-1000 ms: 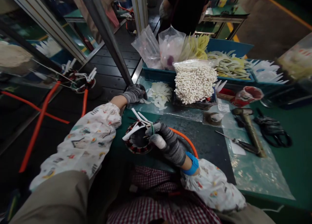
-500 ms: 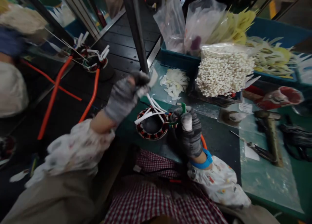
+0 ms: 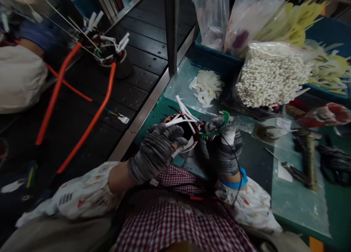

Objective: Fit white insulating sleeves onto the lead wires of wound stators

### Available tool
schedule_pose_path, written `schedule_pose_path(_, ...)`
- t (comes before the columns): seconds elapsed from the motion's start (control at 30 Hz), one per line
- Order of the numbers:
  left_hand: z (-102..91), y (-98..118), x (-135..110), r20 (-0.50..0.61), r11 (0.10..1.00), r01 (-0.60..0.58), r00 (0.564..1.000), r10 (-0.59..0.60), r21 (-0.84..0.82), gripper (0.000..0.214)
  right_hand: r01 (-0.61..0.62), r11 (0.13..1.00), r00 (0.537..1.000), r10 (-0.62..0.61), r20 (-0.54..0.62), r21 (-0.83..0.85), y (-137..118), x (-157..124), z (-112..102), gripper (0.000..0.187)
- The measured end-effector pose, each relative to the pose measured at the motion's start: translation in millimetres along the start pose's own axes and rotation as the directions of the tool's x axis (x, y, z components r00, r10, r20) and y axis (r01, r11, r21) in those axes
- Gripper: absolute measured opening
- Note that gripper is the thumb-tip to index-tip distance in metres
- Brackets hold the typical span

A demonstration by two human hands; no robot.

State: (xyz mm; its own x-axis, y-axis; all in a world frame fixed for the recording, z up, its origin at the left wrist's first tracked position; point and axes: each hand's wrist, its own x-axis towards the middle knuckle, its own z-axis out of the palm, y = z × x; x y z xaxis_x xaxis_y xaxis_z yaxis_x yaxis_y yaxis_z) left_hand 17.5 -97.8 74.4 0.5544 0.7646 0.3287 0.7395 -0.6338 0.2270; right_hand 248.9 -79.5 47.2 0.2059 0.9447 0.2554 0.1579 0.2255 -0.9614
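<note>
A wound motor stator [image 3: 189,148], ring-shaped with white sleeved leads [image 3: 183,107], sits on the bench in front of me. My left hand [image 3: 156,151], in a grey knit glove, is at its near left rim. Its curled fingers pinch a pale insulation slip [image 3: 189,143] at the ring's opening; part of the slip is hidden. My right hand [image 3: 227,146], gloved with a white-wrapped thumb, is at the stator's right side. It is closed around a green strip [image 3: 225,117] beside the wire bundle. A thin black cord [image 3: 236,155] hangs over that hand and wrist.
A pile of pale slips [image 3: 208,87] lies behind the stator. Bagged white sleeves [image 3: 274,76] and a blue bin [image 3: 216,58] stand at the back. A hammer [image 3: 309,157] and screwdriver [image 3: 293,171] lie right. At left are other stators [image 3: 109,58], orange tubes [image 3: 101,115] and another person's sleeve [image 3: 22,78].
My left hand has come down from above the leads to the stator's near left rim, bringing the pale slip. My right hand stays beside the stator. The view has shifted slightly.
</note>
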Motion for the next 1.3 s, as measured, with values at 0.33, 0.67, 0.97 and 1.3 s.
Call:
schedule_pose_path(0.33, -10.5, -3.0, -0.5, 0.102, 0.992, -0.119, 0.988, 0.114, 0.044, 0.032, 0.129, 0.990, 0.991, -0.131, -0.026, -0.060, 6.6, -2.8, -2.2, 0.033)
schedule_pose_path(0.67, -0.6, 0.4, -41.6, -0.143, 0.972, -0.225, 0.966, 0.214, -0.064, 0.033, 0.564, 0.774, 0.772, -0.372, 0.515, -0.288, -31.2, -5.6, 10.4, 0.027)
schedule_pose_path(0.97, -16.7, -53.4, -5.7, 0.045, 0.683, 0.330, 0.916, -0.399, -0.651, 0.059, 0.781, 0.503, 0.564, -0.315, 0.763, -0.370, -37.4, 5.0, 24.8, 0.029)
schedule_pose_path(1.3, 5.4, -31.0, -10.5, 0.150, 0.585, 0.082, 0.986, 0.070, -0.807, 0.085, 0.657, 0.638, 0.714, -0.356, 0.604, -0.402, -26.4, -65.7, -1.3, 0.026)
